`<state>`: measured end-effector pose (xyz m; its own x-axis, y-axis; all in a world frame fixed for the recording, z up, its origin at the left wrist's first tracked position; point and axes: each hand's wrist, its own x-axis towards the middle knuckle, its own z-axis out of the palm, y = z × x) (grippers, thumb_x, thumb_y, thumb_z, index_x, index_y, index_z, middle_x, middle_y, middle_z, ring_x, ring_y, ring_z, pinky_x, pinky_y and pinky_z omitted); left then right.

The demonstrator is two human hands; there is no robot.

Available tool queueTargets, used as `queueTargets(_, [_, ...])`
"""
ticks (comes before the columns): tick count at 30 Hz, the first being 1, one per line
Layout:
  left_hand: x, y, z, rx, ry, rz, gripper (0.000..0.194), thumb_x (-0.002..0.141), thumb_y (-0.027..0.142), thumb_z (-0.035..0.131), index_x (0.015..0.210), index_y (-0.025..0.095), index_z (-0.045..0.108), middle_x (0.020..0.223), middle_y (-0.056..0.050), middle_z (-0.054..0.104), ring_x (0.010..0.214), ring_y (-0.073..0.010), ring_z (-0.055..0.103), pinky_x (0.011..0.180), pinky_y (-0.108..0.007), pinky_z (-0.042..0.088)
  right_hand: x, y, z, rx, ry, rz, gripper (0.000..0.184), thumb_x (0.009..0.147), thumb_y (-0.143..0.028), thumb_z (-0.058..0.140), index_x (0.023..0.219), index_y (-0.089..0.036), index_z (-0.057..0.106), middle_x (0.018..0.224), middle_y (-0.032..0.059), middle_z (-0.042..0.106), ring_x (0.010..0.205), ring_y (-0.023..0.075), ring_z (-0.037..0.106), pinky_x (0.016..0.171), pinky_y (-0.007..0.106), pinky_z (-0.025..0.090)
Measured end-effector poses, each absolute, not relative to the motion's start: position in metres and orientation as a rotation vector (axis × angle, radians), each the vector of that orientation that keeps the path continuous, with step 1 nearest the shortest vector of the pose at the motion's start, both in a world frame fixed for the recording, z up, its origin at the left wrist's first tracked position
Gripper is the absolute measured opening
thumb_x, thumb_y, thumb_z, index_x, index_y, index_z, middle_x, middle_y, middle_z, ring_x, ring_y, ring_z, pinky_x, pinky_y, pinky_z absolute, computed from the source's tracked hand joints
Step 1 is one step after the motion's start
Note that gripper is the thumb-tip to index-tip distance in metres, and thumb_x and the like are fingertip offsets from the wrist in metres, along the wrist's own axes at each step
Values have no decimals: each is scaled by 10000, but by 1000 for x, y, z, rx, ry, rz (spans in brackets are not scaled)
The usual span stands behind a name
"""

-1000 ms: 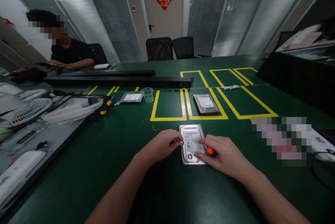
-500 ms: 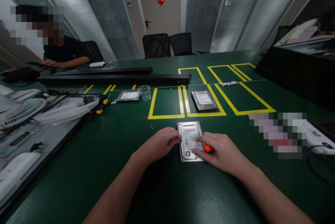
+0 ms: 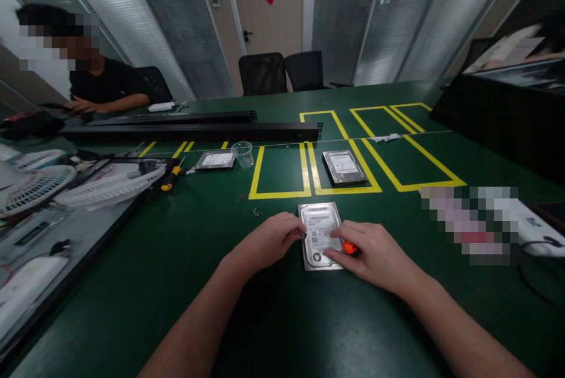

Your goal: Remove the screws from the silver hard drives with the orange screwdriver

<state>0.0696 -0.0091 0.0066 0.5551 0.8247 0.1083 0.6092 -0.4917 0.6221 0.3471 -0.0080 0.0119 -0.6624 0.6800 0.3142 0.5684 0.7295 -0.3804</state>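
Note:
A silver hard drive [image 3: 324, 225] lies label up on the green table in front of me. At its left edge, the fingertips of my left hand [image 3: 280, 236] are pinched together; whatever they hold is too small to make out. My right hand [image 3: 373, 254] rests at the drive's right side, thumb and index fingertips touching its top. Inside that hand shows the orange end of a screwdriver [image 3: 350, 247], the rest of it hidden by the palm. Several tiny screws [image 3: 256, 212] lie on the table left of the drive.
A second hard drive [image 3: 344, 166] sits within yellow tape, a third hard drive [image 3: 216, 159] beside a clear plastic cup [image 3: 242, 155]. Left are a yellow-black screwdriver [image 3: 171, 179] and a mat with white fan parts [image 3: 112, 186]. Black power strips [image 3: 198, 132] lie behind. Two people sit beyond.
The view has tilted very slightly. Both hands and the hard drive keep nearly the same positions.

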Motion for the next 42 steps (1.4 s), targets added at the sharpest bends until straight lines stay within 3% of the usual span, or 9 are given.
queueTargets(13, [75, -10, 9, 2282, 1196, 540, 117, 1010, 106, 610, 1012, 178, 702, 988, -42, 709, 906, -192, 654, 816, -320, 502, 348, -8, 10, -948, -2491, 346, 216, 995, -404, 688, 1038, -193, 704, 887, 52, 733, 778, 203, 703, 684, 316, 486])
queueTargets(42, [71, -11, 7, 2258, 1153, 566, 171, 1014, 71, 564, 1034, 193, 682, 1031, -42, 705, 970, -201, 654, 879, -347, 519, 349, -9, 14, -949, -2500, 318, 207, 1000, -397, 679, 1003, -191, 694, 874, 52, 735, 746, 194, 696, 666, 315, 468])
